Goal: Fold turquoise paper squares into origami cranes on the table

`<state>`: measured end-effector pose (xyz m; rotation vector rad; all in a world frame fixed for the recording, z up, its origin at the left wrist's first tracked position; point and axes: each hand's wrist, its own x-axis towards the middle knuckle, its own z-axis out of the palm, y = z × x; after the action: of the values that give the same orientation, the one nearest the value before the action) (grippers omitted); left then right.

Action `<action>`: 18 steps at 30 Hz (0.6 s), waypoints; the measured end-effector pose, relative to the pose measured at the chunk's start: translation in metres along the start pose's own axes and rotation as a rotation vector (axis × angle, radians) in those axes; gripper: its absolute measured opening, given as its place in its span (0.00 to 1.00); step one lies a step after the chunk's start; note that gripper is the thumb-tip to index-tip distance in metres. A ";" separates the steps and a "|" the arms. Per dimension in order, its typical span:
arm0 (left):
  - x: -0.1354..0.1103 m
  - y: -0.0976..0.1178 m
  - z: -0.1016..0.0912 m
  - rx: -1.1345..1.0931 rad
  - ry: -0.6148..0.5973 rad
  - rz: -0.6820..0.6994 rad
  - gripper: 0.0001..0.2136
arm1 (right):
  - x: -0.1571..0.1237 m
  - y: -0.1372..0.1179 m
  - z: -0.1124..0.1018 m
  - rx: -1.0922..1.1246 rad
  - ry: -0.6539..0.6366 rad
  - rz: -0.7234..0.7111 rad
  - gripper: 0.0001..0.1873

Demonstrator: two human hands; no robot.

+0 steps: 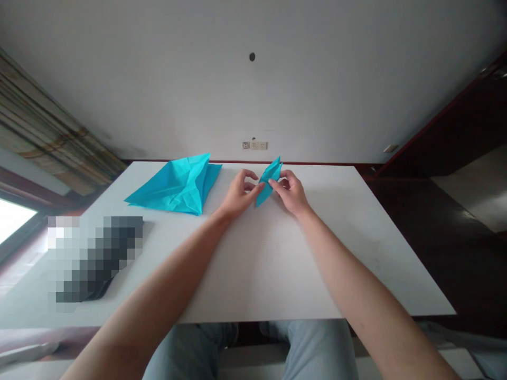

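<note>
A small folded piece of blue paper (pixel 270 173), pointed at its top and bottom, is held up between both hands over the table. My left hand (pixel 242 192) pinches its left edge with the thumb, the other fingers curled. From the other side, my right hand (pixel 291 191) grips it with the thumb on its front face; some of the fingers are hidden behind the paper. Left of my left hand lies a larger creased sheet of the same blue paper (pixel 178 186), loosely folded with raised layers.
Both forearms reach across a white table (pixel 269 274). On its left side is a dark object (pixel 105 258), blurred by pixelation. Beyond the far edge stands a pale wall with sockets (pixel 254 145). A patterned curtain (pixel 43 126) hangs at the left.
</note>
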<state>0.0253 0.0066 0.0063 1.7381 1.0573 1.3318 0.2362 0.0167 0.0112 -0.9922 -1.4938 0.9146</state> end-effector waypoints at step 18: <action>0.007 0.002 -0.003 0.096 0.067 0.016 0.05 | 0.000 0.002 0.001 0.024 -0.088 -0.036 0.19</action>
<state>0.0242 0.0122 0.0117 1.7854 1.1645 1.3783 0.2353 0.0176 0.0093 -0.9155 -1.5663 0.9588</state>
